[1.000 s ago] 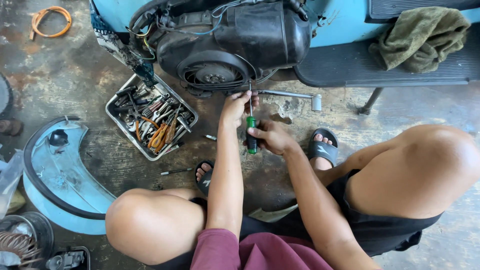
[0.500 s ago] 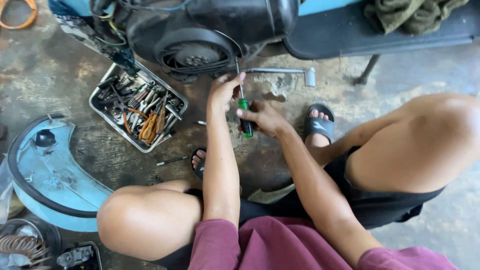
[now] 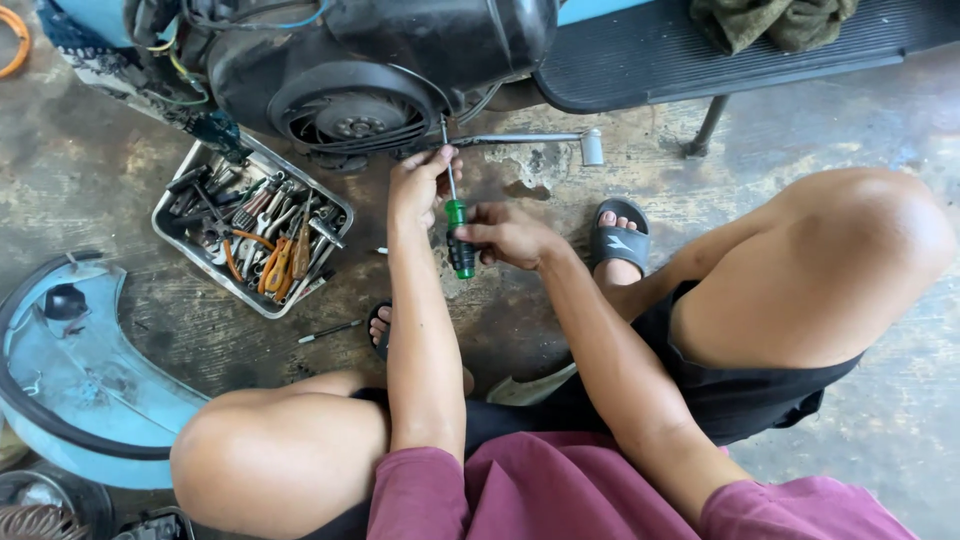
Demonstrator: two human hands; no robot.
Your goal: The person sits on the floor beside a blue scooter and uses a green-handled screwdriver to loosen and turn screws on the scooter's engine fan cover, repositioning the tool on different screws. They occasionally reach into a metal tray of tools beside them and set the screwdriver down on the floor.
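Note:
I squat on a stained concrete floor in front of a scooter's black engine cover (image 3: 400,60) with its round fan grille (image 3: 350,115). My right hand (image 3: 505,235) grips the green-and-black handle of a screwdriver (image 3: 458,240), whose thin shaft points up toward the engine's lower edge. My left hand (image 3: 420,185) pinches the shaft just below the tip, fingers closed around it. Both hands sit close together, right under the engine.
A metal tray (image 3: 185,245) of several wrenches and pliers lies to the left. A light-blue side panel (image 3: 80,370) rests at lower left. A kick-start lever (image 3: 530,138) juts right of the engine. The black footboard (image 3: 700,50) carries a green rag (image 3: 770,18). A small tool (image 3: 330,331) lies near my sandal.
The view has shifted so the scooter sits higher in the frame. My hands keep hold of the screwdriver, now a little lower and farther from the engine edge.

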